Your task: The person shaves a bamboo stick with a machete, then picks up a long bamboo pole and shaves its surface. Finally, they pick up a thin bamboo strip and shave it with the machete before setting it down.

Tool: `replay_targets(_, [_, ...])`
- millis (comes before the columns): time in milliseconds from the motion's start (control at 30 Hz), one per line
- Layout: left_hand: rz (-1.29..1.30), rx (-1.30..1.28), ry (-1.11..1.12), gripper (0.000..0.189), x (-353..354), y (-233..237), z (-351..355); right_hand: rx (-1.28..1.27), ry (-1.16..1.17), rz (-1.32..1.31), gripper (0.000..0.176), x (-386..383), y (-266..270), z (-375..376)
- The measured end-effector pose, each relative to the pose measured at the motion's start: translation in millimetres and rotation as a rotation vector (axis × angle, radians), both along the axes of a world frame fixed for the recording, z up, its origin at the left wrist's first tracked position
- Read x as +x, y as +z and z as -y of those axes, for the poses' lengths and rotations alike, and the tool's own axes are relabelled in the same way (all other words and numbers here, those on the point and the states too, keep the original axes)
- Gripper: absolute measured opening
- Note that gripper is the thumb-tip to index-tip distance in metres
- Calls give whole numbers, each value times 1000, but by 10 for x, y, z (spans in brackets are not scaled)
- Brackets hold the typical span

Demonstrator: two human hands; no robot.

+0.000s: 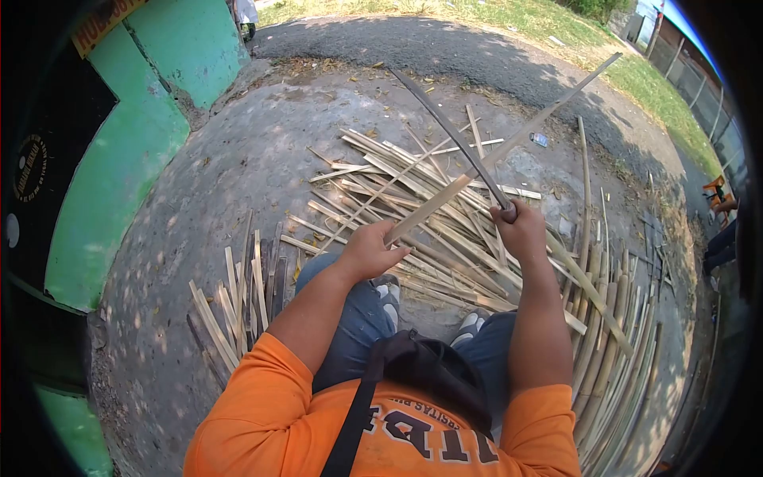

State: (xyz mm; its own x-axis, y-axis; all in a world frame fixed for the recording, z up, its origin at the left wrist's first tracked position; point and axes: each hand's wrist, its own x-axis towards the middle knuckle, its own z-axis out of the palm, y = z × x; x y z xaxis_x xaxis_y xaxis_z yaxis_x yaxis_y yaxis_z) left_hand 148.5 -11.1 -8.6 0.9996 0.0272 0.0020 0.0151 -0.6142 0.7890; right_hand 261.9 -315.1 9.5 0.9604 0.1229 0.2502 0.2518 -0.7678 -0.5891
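Note:
My left hand (372, 251) is closed around the near end of a long split bamboo strip (431, 205), which slants up and away to the right. In my right hand (524, 230) is the handle of a machete (435, 110), its long dark blade pointing up and to the left. Blade and strip cross in this view a little ahead of my hands. Beneath them, a loose pile of split bamboo pieces (455, 232) lies on the ground in front of my shoes (470, 324).
Short bamboo pieces (235, 306) lie to my left, longer bamboo poles (592, 378) to my right. A small blue item (539, 139) rests beyond the pile. A green wall (119, 199) stands left, and an asphalt road (358, 49) runs behind. Another person (722, 242) shows partly at right.

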Motion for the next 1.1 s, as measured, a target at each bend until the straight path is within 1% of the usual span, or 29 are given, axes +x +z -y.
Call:
replay_targets(100, [11,26,10,37,14,0,-3,-47,72,50,37,-79,-2,-166])
replay_targets(200, [-17,9,15,38,42,-30,-13,-160,220,87,26,-187,-44,-347])
replay_targets(267, [15,23,1,37,14,-31,4,-226,298,119,18,-237,-43,-426])
replay_targets(367, [-3,95,-13,37,2,28,2,-275,301,140,18,-213,42,-347])
replay_targets(400, [-20,123,-17,37,-3,41,3,-238,288,153,19,-136,-33,-262])
replay_targets(500, [-9,101,-28,38,12,-33,-28,-105,70,157,24,-47,-19,-64])
replay_targets(533, [-9,95,-27,37,18,-36,-25,-101,-17,102,32,2,17,-14])
replay_targets(633, [-15,83,-25,37,21,-31,-8,20,-174,95,36,96,-61,44])
replay_targets(667, [-18,82,-26,37,28,-29,-8,38,-190,54,37,89,-96,25])
replay_targets(767, [-13,48,-20,36,42,-46,-13,-22,-104,107,36,36,-110,-107])
replay_targets(900, [-23,21,0,35,14,45,21,-135,144,159,24,-163,-29,-362])
replay_targets(933, [-18,30,3,35,10,36,25,-188,200,219,17,-194,-27,-423])
replay_targets(1033, [-15,66,1,34,10,25,11,-215,331,286,14,-173,-79,-449])
replay_targets(1067, [-24,82,-8,34,12,30,4,-230,328,274,15,-156,-61,-433])
replay_targets(1100, [-34,96,-16,34,7,29,-2,-231,273,263,15,-138,-66,-406])
